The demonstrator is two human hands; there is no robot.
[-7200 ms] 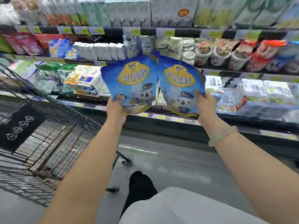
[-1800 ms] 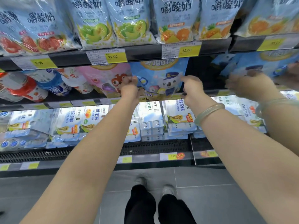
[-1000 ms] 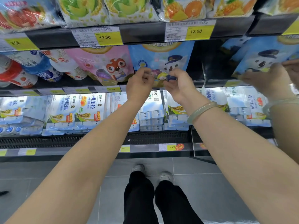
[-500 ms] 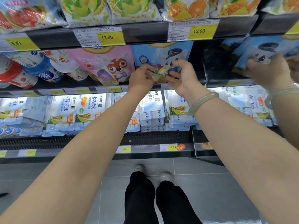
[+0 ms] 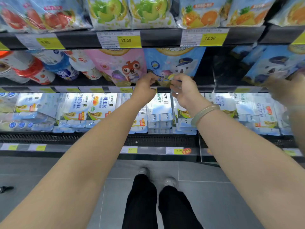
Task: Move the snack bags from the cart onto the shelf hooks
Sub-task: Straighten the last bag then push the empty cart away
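Observation:
A blue snack bag (image 5: 175, 63) with a cartoon animal in a police cap hangs in the middle shelf row, under the price rail. My left hand (image 5: 145, 90) pinches the bag's bottom edge from the left. My right hand (image 5: 186, 91), with a pale bangle on its wrist, pinches the same edge from the right, its other fingers loosely spread. A pink snack bag (image 5: 118, 66) with a fox character hangs touching the blue one on its left. The hook itself is hidden behind the rail. The cart is out of view.
Fruit-print bags (image 5: 148, 12) fill the row above yellow price tags (image 5: 128, 40). Bottles (image 5: 62, 66) lie to the left. White-blue milk packs (image 5: 92, 109) fill the lit shelf below. A glossy side panel (image 5: 274, 65) at the right mirrors a blue bag and a hand. My feet stand on grey floor tiles.
Seven seconds ago I held two blue bags beside the cart. Over the last second both hands slid down the hung bag's face to its bottom edge.

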